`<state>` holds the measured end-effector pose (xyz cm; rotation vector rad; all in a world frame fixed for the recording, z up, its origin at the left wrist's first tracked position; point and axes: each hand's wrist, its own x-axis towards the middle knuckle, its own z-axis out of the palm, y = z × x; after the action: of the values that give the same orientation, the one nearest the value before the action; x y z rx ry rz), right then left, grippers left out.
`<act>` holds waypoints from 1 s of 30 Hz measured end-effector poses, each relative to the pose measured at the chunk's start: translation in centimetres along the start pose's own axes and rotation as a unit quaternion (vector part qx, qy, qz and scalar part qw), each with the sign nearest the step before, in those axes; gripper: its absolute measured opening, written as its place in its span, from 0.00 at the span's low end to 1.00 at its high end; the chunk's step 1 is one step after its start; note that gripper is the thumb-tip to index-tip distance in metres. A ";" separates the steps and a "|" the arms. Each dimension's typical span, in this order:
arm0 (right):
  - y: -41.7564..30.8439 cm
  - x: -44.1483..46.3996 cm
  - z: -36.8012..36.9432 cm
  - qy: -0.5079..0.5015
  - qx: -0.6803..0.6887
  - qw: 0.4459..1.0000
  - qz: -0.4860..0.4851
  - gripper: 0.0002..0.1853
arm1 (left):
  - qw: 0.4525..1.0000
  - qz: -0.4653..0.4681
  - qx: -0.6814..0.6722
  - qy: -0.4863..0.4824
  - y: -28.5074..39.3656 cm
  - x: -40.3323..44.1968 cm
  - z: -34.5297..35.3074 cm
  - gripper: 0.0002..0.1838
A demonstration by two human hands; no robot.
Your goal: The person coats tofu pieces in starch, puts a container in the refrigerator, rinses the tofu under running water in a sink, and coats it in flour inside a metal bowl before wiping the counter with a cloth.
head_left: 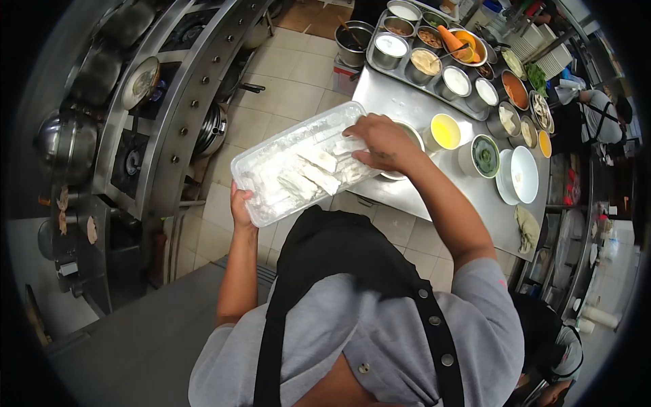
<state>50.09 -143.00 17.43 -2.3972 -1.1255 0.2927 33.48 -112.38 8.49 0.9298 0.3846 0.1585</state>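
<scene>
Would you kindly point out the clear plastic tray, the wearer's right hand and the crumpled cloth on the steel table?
Clear plastic tray [293, 138]: head view, on its far side wall.
Right hand [388, 141]: head view, on the back of the hand.
Crumpled cloth [527, 229]: head view, on its middle folds.
</scene>
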 end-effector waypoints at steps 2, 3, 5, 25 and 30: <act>0.9 1.1 -0.2 -0.024 -0.033 0.999 -0.030 0.20 | 1.000 -0.001 -0.015 -0.019 -0.2 0.2 0.3 0.37; 1.4 1.2 -0.4 -0.038 -0.049 0.997 -0.045 0.20 | 0.999 0.002 -0.019 -0.028 -0.2 0.2 0.6 0.37; 2.1 0.0 -1.1 0.051 0.030 0.998 0.019 0.21 | 0.999 0.013 -0.026 -0.045 -0.2 0.3 0.9 0.37; -2.8 -1.4 0.1 -0.089 -0.010 0.996 -0.002 0.20 | 1.000 0.009 -0.019 -0.023 0.6 0.6 -0.5 0.35; -1.2 -1.8 1.0 -0.101 0.045 0.993 -0.034 0.17 | 0.999 -0.003 -0.025 -0.021 0.4 0.9 -1.2 0.36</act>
<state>47.81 -143.38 17.14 -2.2839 -1.2508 0.5631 33.86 -110.95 7.87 0.8808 0.3440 0.1421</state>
